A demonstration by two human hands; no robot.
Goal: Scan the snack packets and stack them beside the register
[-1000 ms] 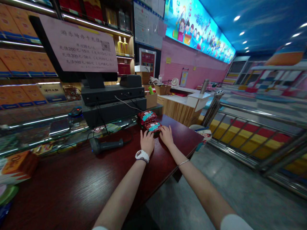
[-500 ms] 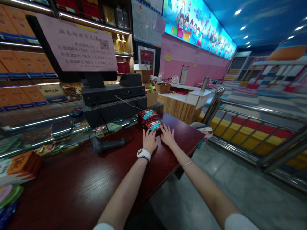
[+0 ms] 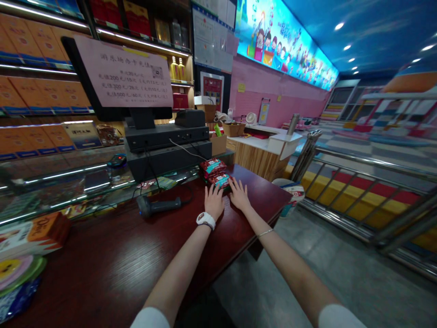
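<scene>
With both arms stretched across the dark counter [image 3: 102, 269], the left hand [image 3: 214, 203] and right hand [image 3: 239, 196] lie flat, fingers spread and gripping nothing, their tips touching the near red packet [image 3: 220, 179]. A second packet [image 3: 212, 166] sits just beyond it, against the till base [image 3: 170, 157]. The packets lie toward the counter's far right corner (the floor drops away to the right), so a sideways nudge from the right hand could likely slide the near one toward that edge. A push away might jam both against the till, and a leftward sweep could catch the scanner [image 3: 157, 206] cable.
</scene>
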